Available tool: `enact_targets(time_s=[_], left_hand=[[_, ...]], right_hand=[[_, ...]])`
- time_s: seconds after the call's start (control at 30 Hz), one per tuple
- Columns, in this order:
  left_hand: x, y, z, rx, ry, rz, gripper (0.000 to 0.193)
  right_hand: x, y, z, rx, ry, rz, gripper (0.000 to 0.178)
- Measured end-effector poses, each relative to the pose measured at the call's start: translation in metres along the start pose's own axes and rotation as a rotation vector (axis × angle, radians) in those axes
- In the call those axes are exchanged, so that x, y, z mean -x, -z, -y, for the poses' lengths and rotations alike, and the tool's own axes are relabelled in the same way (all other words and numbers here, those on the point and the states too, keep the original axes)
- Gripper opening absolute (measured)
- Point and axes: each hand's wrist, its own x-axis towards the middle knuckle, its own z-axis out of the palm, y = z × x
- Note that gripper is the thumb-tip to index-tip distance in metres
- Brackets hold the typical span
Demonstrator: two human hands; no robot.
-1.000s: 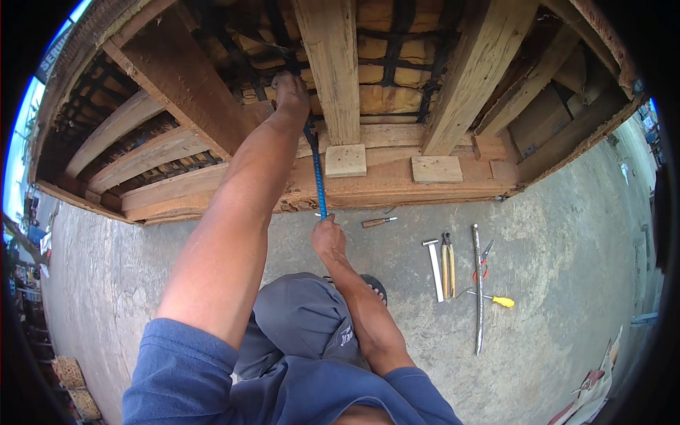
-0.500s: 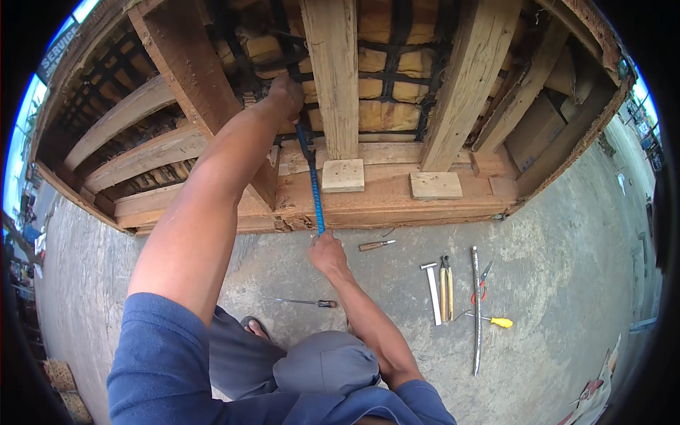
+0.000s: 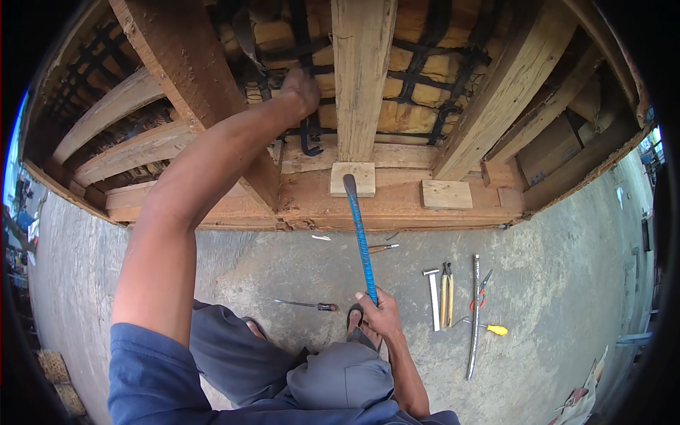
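My left hand [image 3: 302, 92] reaches into the upturned wooden furniture frame [image 3: 397, 212], its fingers closed around a black webbing strap [image 3: 308, 138]. The strap's lower end curls below the hand, left of the middle wooden slat [image 3: 363, 78]; the fingertips are partly hidden. My right hand [image 3: 380, 312] grips the lower end of a blue ridged pry bar [image 3: 363, 244] over the floor. Its dark flattened tip points up and away, over the front of a small wooden block [image 3: 353, 170], and stands apart from the webbing.
On the concrete floor lie a screwdriver [image 3: 306, 305], a wooden-handled tool [image 3: 382, 248], a hammer [image 3: 433, 297], long-handled pincers [image 3: 447, 294], a metal rod [image 3: 474, 319], red-handled scissors [image 3: 483, 287] and a yellow-handled tool [image 3: 497, 329]. Yellow foam [image 3: 397, 117] shows behind crossed straps.
My right hand has drawn the pry bar out from the webbing, back toward me and to the right. My left hand stays inside the frame at the strap.
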Motion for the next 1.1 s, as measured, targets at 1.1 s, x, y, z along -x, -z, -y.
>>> enact_targets(time_s=[1.1], left_hand=[[0.121,-0.129,-0.189,0.961,0.157,-0.364,0.042]], right_hand=[[-0.012,-0.006,0.064,-0.436,0.273,-0.102,0.029]])
